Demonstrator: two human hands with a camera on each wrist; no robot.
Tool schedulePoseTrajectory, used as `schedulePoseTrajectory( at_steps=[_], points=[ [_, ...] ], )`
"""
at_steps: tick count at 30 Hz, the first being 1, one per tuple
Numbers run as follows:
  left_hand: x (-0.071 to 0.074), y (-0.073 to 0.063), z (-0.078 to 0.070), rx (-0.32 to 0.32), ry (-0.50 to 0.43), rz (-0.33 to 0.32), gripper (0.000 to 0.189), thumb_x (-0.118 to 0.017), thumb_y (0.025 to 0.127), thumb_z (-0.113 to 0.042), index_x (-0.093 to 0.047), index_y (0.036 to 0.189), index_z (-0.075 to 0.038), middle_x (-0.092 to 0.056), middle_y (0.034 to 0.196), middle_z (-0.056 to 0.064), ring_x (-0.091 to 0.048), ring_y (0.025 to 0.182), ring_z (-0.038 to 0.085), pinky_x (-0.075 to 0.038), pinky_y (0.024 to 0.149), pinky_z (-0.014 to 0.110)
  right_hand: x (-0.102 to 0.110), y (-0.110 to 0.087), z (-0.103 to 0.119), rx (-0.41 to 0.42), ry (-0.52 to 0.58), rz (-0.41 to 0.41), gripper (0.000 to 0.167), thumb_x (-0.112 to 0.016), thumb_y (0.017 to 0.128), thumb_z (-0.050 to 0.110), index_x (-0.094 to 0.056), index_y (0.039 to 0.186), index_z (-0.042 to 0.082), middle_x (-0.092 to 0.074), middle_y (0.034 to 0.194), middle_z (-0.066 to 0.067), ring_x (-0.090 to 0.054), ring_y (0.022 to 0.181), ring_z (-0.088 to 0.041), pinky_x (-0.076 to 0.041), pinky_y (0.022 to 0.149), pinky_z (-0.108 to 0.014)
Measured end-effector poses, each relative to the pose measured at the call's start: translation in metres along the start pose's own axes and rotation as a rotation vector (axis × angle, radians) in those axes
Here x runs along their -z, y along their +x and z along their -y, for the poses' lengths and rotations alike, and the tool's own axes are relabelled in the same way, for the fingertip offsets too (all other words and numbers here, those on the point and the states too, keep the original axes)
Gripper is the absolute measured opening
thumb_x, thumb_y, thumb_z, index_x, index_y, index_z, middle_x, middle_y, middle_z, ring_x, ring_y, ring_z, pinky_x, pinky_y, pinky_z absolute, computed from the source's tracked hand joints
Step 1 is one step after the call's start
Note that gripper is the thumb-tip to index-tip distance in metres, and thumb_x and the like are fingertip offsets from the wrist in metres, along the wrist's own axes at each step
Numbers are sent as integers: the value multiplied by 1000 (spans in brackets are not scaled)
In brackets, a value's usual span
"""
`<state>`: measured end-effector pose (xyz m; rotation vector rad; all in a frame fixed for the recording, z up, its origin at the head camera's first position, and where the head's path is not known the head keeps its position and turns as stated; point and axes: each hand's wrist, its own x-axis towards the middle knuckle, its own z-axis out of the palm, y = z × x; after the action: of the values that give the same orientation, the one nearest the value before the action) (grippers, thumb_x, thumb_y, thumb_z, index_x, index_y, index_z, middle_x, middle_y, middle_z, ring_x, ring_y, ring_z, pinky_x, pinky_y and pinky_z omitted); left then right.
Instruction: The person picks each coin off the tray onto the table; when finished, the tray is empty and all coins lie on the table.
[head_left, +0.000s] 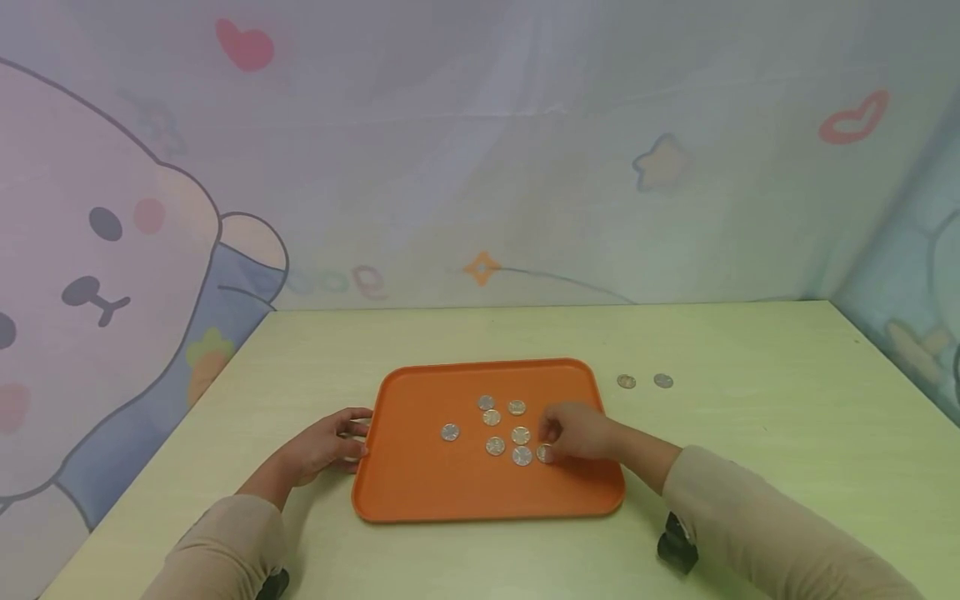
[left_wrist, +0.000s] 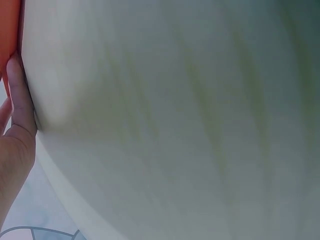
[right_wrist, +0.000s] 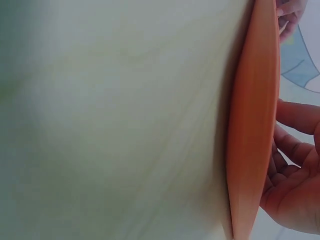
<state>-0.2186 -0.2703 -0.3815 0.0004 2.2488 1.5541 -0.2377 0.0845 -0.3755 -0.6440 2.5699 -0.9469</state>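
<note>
Tray [head_left: 420, 492]: one, orange, shallow, rounded corners; flat on the table [head_left: 765, 392].

Coins [head_left: 450, 432]: ten in sight. Eight lie on the tray: one alone, left of the rest; three in a group toward the tray's far rim; three in a group nearer its front rim; the eighth coin [head_left: 545, 453] at the right hand's fingertips, rightmost on the tray. The remaining two, a near pair [head_left: 626, 381] set side by side but apart, lie on the table beyond the tray's right rim.

Left hand [head_left: 326, 447]: at the tray's left rim, fingers loosely bent and parted, touching the rim.

Right hand [head_left: 581, 432]: over the right part of the tray, fingers bent down, tips at the eighth coin; in the right wrist view two digits stand apart behind the rim. Whether the coin is pinched cannot be told. Hands well apart, on opposite sides of the tray.

Sleeves [head_left: 723, 500]: two, beige, one each side of the tray's front.

Backdrop [head_left: 450, 167]: pale printed cloth behind the tray, with a bear [head_left: 67, 250], hearts and stars.
</note>
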Motion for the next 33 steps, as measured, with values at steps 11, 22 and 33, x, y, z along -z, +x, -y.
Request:
schedulePoseTrajectory(
  at_steps=[11, 22, 33],
  points=[
    [0, 0, 0, 3, 7, -4, 59, -53, 78, 3, -25, 130, 3, -38, 114, 19, -52, 84, 20, -47, 72, 36, -4, -1, 3, 33, -85, -31, 15, -66, 68, 3, -54, 71, 10, -48, 68, 2, -43, 67, -14, -38, 59, -26],
    [-2, 0, 2, 10, 3, -8, 58, -53, 78, 3, -26, 129, 3, -39, 114, 19, -52, 84, 20, -47, 72, 36, -5, -3, 0, 72, -58, -26, 17, -67, 66, 0, -53, 72, 8, -48, 67, 1, -43, 65, -14, -37, 58, -26],
    [-2, -2, -2, 5, -2, -8, 58, -53, 79, 2, -25, 130, 3, -38, 116, 20, -52, 86, 21, -47, 73, 37, 0, -6, -6, 80, 175, 34, 11, -63, 72, -1, -54, 74, 5, -57, 72, -1, -48, 66, -15, -40, 59, -27]
  ],
)
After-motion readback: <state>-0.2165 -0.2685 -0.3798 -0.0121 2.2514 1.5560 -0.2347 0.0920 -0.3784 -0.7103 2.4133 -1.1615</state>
